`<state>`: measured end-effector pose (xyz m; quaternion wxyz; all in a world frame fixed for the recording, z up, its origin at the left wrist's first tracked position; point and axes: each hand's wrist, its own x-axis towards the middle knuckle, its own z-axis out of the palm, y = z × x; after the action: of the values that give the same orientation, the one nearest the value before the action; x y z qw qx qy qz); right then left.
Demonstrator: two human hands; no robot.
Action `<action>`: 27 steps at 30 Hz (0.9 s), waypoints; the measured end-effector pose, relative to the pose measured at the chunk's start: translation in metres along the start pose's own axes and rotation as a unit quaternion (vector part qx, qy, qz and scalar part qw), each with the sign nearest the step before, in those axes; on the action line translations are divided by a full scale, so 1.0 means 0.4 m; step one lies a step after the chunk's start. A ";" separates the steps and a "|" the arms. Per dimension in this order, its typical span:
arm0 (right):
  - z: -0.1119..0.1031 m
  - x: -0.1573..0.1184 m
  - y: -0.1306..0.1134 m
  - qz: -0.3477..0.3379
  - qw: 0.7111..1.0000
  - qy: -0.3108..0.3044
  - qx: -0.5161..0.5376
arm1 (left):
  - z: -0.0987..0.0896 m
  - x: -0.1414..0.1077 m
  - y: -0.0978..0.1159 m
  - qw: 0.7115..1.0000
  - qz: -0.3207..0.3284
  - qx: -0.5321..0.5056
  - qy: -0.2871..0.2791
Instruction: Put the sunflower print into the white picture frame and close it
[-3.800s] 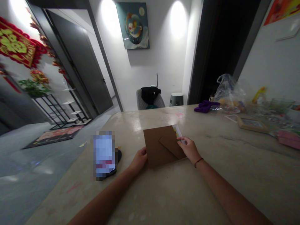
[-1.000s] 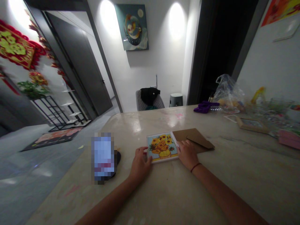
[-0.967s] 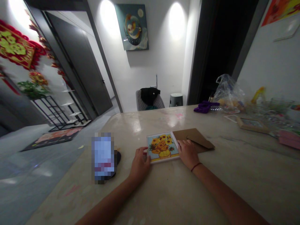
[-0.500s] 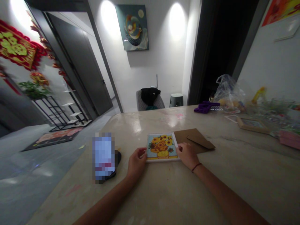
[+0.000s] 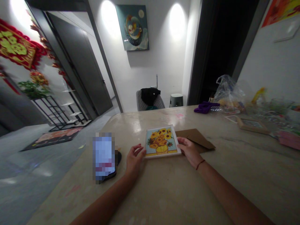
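Observation:
A small white-framed sunflower picture sits tilted on the marble table, its yellow vase and blooms facing up. My right hand grips its lower right corner, with the fingers on the frame's edge. My left hand rests just beside the left edge, fingers spread and holding nothing. Behind the right side of the picture lies a brown kraft envelope, with its flap folded and partly covered by the frame.
A pixelated, blurred object lies left of my left hand on a black item. Along the far right of the table are a purple cloth, a plastic bag, and a wooden-framed picture. The table's left edge drops to a grey floor.
The sunflower picture has turned slightly and shifted away from me, lifted at my right hand. My left hand has come off the frame, with its fingers spreading apart.

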<state>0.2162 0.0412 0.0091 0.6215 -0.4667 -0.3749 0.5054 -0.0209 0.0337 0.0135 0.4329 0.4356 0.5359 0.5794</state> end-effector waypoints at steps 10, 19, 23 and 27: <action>-0.016 0.001 -0.006 0.104 0.971 -0.111 0.187 | -0.019 0.025 0.014 0.991 -0.088 -0.070 -0.068; -0.006 -0.006 -0.003 0.125 0.967 -0.135 0.174 | -0.018 0.023 0.013 0.977 -0.124 -0.118 -0.126; -0.003 0.003 0.016 0.076 0.990 -0.095 0.078 | -0.016 0.023 0.017 0.966 -0.138 -0.139 -0.167; 0.007 0.002 0.024 -0.075 0.986 -0.004 -0.149 | -0.008 0.021 0.018 0.960 -0.164 -0.134 -0.182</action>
<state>0.2110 0.0432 0.0009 0.5799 -0.5224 -0.4825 0.3975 -0.0265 0.0407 0.0209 0.6667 0.3782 0.4296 0.4775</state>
